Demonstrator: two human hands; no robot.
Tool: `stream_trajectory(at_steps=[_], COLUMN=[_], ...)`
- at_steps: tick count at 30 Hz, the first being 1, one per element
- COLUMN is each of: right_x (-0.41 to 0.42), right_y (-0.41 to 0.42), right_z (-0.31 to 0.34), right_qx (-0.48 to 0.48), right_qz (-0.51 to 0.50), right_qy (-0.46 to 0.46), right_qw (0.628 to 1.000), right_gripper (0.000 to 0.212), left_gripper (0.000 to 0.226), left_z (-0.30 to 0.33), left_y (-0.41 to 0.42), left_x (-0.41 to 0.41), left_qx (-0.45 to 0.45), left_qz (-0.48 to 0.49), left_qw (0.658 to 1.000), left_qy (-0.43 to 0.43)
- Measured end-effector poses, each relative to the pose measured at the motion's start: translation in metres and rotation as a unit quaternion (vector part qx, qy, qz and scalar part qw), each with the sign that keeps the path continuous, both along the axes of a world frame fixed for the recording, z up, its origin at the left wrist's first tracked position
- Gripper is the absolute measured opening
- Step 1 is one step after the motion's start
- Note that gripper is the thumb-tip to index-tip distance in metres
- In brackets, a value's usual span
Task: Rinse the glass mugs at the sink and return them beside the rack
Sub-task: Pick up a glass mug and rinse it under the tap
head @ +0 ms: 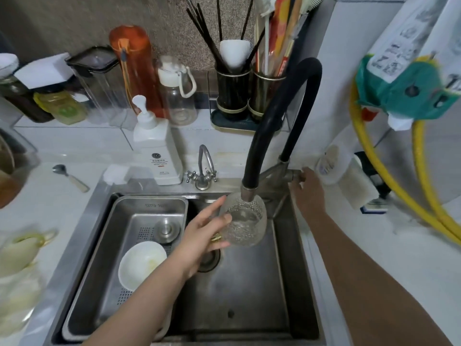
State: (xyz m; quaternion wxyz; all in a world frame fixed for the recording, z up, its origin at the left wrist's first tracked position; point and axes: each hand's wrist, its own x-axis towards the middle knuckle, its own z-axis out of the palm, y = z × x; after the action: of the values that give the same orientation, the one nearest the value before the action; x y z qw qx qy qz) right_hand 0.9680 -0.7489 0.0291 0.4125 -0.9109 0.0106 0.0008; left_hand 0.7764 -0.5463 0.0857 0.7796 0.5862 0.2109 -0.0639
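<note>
Holding glass mug under black faucet spout above sink: left hand, fingers curled round it. Right hand on faucet lever; its fingers hidden, grip unclear. Mug handle mostly hidden.

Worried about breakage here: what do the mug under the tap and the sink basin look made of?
The mug looks like clear glass with a dimpled, hammered texture; you see through it. The sink looks like brushed stainless steel: grey, dull sheen, stained. The left hand holds the mug.
</note>
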Motion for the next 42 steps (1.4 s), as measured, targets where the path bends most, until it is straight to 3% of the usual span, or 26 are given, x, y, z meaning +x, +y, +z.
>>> stream_trajectory(at_steps=[6,29,35,40,42], right_x=[0.013,0.016,-0.015,-0.071,-0.095], right_y=[0.000,-0.014,-0.007,0.008,0.013], right_z=[-0.006,-0.015,-0.003,0.015,0.020], right_qx=[-0.034,0.017,0.134,0.137,0.176], right_qz=[-0.078,-0.053,-0.059,0.059,0.143], right_qy=[-0.026,0.008,0.063,0.070,0.102], right_qw=[0.996,0.998,0.987,0.986,0.969], right_gripper=[0.030,0.028,0.044,0.038,0.042], left_gripper=[0.042,0.055,0.041,0.049,0.043], left_z=[-0.001,-0.010,-0.015,-0.020,-0.023], left_y=[-0.004,-0.007,-0.010,-0.013,-0.012], left_x=[0.010,0.011,0.011,0.011,0.010], left_qx=[0.015,0.022,0.019,0.006,0.003], left_qz=[-0.006,-0.007,0.003,0.031,0.048], left_qw=[1.000,0.999,0.999,0.998,0.997], left_qy=[0.005,0.037,0.040,0.049,0.052])
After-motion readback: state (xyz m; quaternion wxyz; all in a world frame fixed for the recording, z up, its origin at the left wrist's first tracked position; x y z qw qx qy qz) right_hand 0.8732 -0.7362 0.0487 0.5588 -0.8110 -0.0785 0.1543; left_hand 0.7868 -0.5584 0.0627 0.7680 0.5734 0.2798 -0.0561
